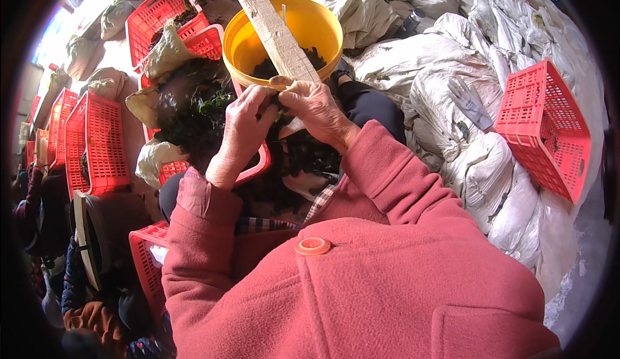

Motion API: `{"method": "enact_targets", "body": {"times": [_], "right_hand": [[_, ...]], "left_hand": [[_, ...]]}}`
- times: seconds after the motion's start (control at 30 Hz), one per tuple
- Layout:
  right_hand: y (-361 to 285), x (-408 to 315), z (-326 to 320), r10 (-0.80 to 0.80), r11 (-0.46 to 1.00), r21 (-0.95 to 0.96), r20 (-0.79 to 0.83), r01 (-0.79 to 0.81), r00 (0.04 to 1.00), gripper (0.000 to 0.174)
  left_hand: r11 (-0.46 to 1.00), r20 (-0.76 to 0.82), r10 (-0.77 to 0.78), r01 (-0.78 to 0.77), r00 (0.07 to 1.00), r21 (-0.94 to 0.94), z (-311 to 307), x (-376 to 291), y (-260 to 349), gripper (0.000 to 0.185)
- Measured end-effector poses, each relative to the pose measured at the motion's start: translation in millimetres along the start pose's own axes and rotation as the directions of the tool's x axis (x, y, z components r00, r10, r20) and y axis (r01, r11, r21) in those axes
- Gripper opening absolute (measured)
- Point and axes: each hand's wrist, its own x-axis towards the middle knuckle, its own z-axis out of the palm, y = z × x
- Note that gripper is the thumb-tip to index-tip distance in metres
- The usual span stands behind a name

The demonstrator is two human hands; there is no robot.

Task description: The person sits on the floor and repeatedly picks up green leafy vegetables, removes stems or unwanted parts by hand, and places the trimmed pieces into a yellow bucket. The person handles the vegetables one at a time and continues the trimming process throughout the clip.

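Observation:
My left hand and my right hand meet just in front of a yellow plastic bucket. Their fingertips pinch a small piece of dark green seaweed, mostly hidden by the fingers. A rough wooden board lies across the bucket, its near end right behind my fingers. Dark cut pieces lie inside the bucket. Left of my hands, a heap of wet, dark leafy seaweed fills a red plastic crate lined with pale sacking. More dark leaves lie below my hands, between my legs.
Another red crate stands behind the heap; several more line the left. White sacks cover the right side, with a glove and a tilted red crate on them. Another person's sleeve shows at lower left.

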Motion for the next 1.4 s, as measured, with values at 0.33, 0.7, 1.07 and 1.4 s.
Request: {"method": "enact_targets", "body": {"times": [0.33, 0.7, 1.07, 1.4], "right_hand": [[-6, 0, -11, 0.049, 0.968, -0.247, -0.022, -0.053, 0.999, 0.021], [-23, -5, -10, 0.146, 0.92, -0.381, 0.117, -0.092, 0.982, 0.032], [-29, -4, -18, -0.161, 0.659, -0.661, 0.342, 0.359, 0.926, 0.026], [-6, -7, -4, -0.34, 0.829, -0.473, -0.005, 0.297, 0.941, 0.019]], "left_hand": [[0.971, 0.084, 0.097, -0.113, 0.992, 0.209, 9, -1, -5, 0.008], [0.983, 0.078, -0.181, 0.178, 0.98, 0.042, 4, 2, -11, 0.02], [0.754, 0.299, -0.407, 0.502, 0.863, -0.424, -6, 6, -3, 0.02], [0.934, -0.039, -0.185, 0.163, 0.982, -0.316, 19, -5, -3, 0.02]]}}
